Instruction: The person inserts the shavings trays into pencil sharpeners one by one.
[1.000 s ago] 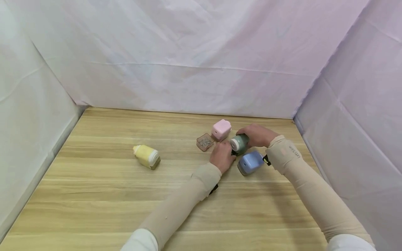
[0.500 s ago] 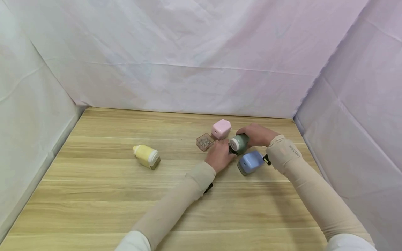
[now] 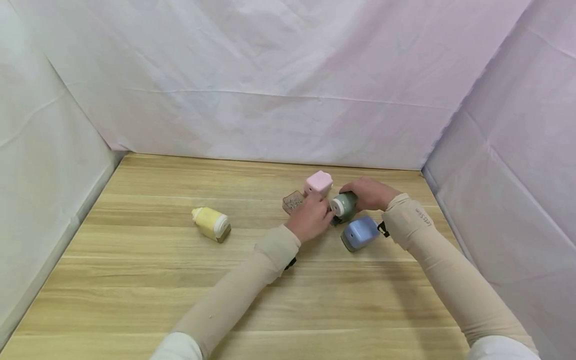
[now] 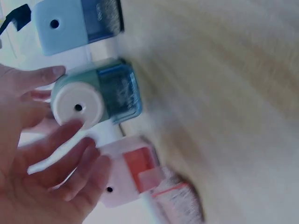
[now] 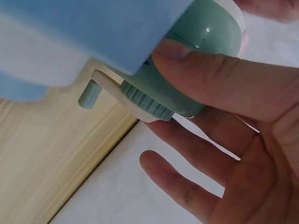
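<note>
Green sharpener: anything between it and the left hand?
Nothing visible. The left hand has open fingers right at the white front of the green sharpener, which the right hand grips. The pink sharpener sits beside, not between.

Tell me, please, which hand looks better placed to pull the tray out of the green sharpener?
Probably the left. The right hand already grips the green sharpener around its crank end, steadying it, while the left hand hovers open at its white front face, beside the tray.
</note>
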`<state>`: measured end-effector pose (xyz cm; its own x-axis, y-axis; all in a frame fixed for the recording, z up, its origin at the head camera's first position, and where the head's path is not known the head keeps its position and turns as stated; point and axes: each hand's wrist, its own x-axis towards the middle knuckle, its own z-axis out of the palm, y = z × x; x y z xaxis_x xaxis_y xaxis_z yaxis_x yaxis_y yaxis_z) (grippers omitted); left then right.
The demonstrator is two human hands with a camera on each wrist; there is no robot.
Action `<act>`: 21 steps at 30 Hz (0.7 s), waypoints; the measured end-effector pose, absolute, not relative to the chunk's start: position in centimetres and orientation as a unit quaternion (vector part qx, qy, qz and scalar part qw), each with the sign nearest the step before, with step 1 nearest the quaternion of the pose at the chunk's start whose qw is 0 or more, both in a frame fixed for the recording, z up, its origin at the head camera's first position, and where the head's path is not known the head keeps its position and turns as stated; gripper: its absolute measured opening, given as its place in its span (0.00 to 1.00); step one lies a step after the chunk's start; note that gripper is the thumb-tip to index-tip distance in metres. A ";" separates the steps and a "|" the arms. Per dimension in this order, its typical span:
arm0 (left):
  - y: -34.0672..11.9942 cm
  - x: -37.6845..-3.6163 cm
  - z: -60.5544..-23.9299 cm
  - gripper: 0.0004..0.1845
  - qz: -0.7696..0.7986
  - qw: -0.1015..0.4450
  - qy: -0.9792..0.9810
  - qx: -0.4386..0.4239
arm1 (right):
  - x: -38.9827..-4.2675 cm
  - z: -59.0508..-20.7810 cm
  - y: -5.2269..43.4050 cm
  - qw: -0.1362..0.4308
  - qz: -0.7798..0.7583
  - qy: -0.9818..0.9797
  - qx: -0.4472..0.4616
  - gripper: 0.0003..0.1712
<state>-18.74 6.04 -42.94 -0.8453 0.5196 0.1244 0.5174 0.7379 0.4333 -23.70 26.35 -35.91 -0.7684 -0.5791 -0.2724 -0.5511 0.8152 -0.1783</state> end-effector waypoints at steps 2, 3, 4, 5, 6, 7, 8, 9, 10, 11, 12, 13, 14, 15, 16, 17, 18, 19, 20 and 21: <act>6.0 -18.6 -42.6 0.16 0.195 0.013 0.933 0.301 | -23.6 -35.9 26.4 0.158 -0.045 0.939 -0.301 0.31; 6.0 -18.5 -42.5 0.15 0.175 0.019 0.934 0.311 | -23.6 -35.9 26.5 0.158 -0.046 0.940 -0.300 0.30; 6.1 -18.4 -42.4 0.15 0.156 0.027 0.935 0.318 | -23.6 -35.9 26.5 0.157 -0.047 0.940 -0.299 0.30; 6.1 -18.3 -42.3 0.15 0.134 0.032 0.935 0.325 | -23.6 -35.9 26.5 0.156 -0.047 0.940 -0.299 0.30; 6.2 -18.2 -42.4 0.14 0.116 0.036 0.936 0.331 | -23.6 -36.0 26.5 0.155 -0.047 0.940 -0.300 0.30; 6.2 -18.1 -42.4 0.15 0.100 0.038 0.935 0.337 | -23.6 -36.0 26.5 0.154 -0.047 0.940 -0.300 0.30; 6.3 -18.0 -42.5 0.14 0.087 0.041 0.935 0.340 | -23.6 -36.0 26.5 0.153 -0.047 0.941 -0.298 0.30; 6.4 -18.0 -42.6 0.14 0.076 0.044 0.936 0.342 | -23.6 -36.0 26.5 0.152 -0.046 0.941 -0.299 0.30; 6.5 -18.0 -42.7 0.14 0.068 0.044 0.936 0.344 | -23.6 -36.0 26.5 0.151 -0.045 0.941 -0.299 0.30; 6.6 -18.0 -42.9 0.14 0.063 0.046 0.936 0.343 | -23.5 -36.0 26.4 0.150 -0.044 0.942 -0.298 0.30; 6.7 -18.1 -43.2 0.14 0.061 0.047 0.937 0.342 | -23.5 -36.0 26.4 0.151 -0.043 0.942 -0.297 0.30; 6.9 -18.4 -44.0 0.13 0.061 0.041 0.937 0.341 | -23.5 -36.0 26.4 0.151 -0.042 0.942 -0.296 0.30; 7.1 -18.7 -44.8 0.13 0.061 0.039 0.938 0.340 | -23.5 -36.0 26.4 0.153 -0.042 0.943 -0.293 0.30; 7.3 -18.9 -45.4 0.13 0.062 0.038 0.938 0.339 | -23.5 -36.0 26.3 0.155 -0.042 0.943 -0.291 0.30; 7.4 -19.3 -46.2 0.13 0.063 0.037 0.938 0.339 | -23.5 -36.0 26.3 0.157 -0.042 0.943 -0.289 0.30; 7.6 -19.7 -47.0 0.12 0.064 0.040 0.938 0.338 | -23.5 -36.0 26.3 0.159 -0.042 0.943 -0.289 0.31; 7.8 -20.0 -47.8 0.12 0.064 0.041 0.937 0.340 | -23.5 -36.0 26.3 0.160 -0.042 0.943 -0.287 0.31; 7.9 -20.3 -48.4 0.12 0.061 0.042 0.937 0.341 | -23.5 -36.0 26.3 0.161 -0.042 0.943 -0.288 0.31; 7.9 -20.2 -47.9 0.13 0.059 0.054 0.937 0.341 | -23.5 -36.0 26.2 0.161 -0.042 0.943 -0.287 0.31; 7.9 -20.0 -47.5 0.13 0.059 0.062 0.936 0.341 | -23.5 -36.0 26.2 0.162 -0.042 0.944 -0.285 0.31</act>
<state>-20.03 7.87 -47.45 -0.7601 0.6453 -0.0768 0.6306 0.7609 0.1529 -23.45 26.21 -35.98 -0.7850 -0.5522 -0.2810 -0.5249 0.8336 -0.1718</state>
